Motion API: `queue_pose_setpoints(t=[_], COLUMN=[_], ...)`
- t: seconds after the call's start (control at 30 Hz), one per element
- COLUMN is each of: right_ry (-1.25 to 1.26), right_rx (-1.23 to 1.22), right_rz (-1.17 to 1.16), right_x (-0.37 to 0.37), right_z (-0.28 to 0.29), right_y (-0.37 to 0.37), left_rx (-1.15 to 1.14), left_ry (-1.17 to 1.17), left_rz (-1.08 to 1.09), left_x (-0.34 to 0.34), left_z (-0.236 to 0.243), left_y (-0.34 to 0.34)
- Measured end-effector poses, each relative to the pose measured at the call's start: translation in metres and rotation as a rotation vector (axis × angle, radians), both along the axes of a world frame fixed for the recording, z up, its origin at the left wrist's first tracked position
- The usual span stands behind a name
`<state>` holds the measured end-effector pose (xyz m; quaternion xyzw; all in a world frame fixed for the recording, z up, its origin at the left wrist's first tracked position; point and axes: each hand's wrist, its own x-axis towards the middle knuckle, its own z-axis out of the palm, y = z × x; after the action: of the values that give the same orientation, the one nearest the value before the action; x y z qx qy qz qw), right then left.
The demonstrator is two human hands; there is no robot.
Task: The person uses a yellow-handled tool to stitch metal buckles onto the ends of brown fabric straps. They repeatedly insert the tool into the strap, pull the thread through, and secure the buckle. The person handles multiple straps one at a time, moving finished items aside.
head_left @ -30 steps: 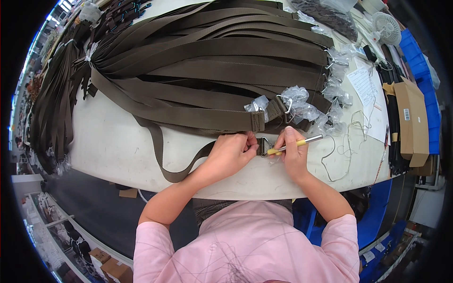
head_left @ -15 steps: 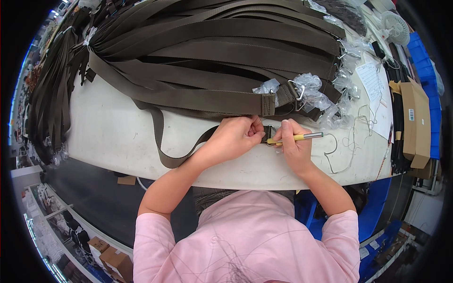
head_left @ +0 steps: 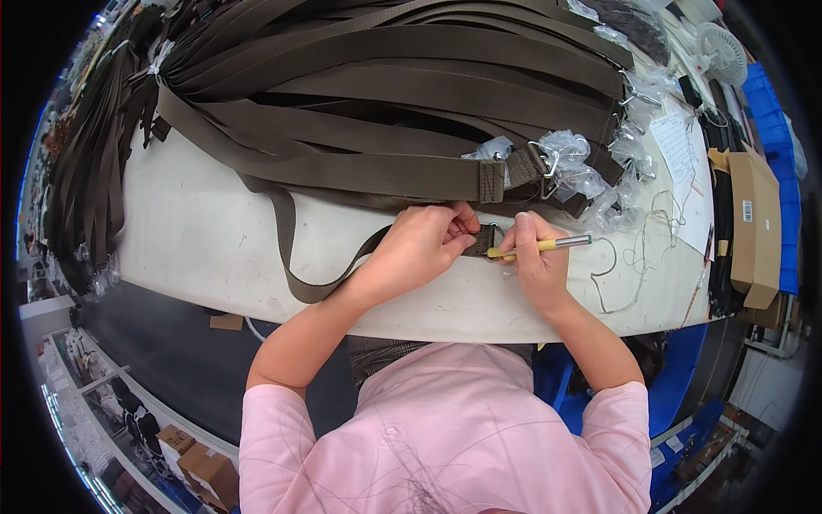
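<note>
brown strap (head_left: pixel 317 292), left hand (head_left: pixel 421 247) pinching it near its end. just right of the strap, right hand (head_left: pixel 542 264) has its grip round a yellow tool (head_left: pixel 549 245).

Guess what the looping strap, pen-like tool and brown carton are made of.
Looping strap: probably matte woven webbing; it curves softly. Pen-like tool: smooth yellow part possibly plastic, silvery end probably metal, being shiny. Carton: likely dull cardboard, with flat panels.

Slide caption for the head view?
Left hand holds a dark-brown woven strap near its end; right hand holds a slim yellow-and-silver tool beside it.
</note>
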<state>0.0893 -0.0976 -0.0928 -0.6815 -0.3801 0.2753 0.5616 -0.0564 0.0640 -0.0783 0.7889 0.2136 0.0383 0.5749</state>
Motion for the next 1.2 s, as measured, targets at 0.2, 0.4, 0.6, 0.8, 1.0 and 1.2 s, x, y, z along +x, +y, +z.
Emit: queue_pose_setpoints(t=[0.2,0.4,0.6,0.8,1.0,1.2], right_ry=[0.001,-0.016,-0.03,-0.026,0.045,-0.025], right_rx=[0.007,-0.017,-0.014,-0.023,-0.009,-0.008], right_rz=[0.001,-0.004,0.003,0.002,-0.029,0.006], right_x=[-0.0002,-0.0001,0.0004,0.0002,0.0004,0.001], right_z=[-0.0012,-0.0001,-0.0001,0.0004,-0.0009,-0.0019], right_y=[0.0002,0.0004,0.0005,0.0008,-0.0015,0.0003], left_rx=[0.042,0.046,0.038,0.066,0.04,0.039], left_ry=[0.053,0.04,0.027,0.036,0.021,0.021], left_rz=[0.01,0.02,0.028,0.042,0.071,0.063], left_x=[0.0042,0.0049,0.0041,0.0052,0.0043,0.0039], left_z=[0.0008,-0.0025,-0.0041,-0.0014,-0.0065,-0.007], left_y=[-0.0039,-0.0044,-0.0052,-0.0045,-0.0034,-0.0034])
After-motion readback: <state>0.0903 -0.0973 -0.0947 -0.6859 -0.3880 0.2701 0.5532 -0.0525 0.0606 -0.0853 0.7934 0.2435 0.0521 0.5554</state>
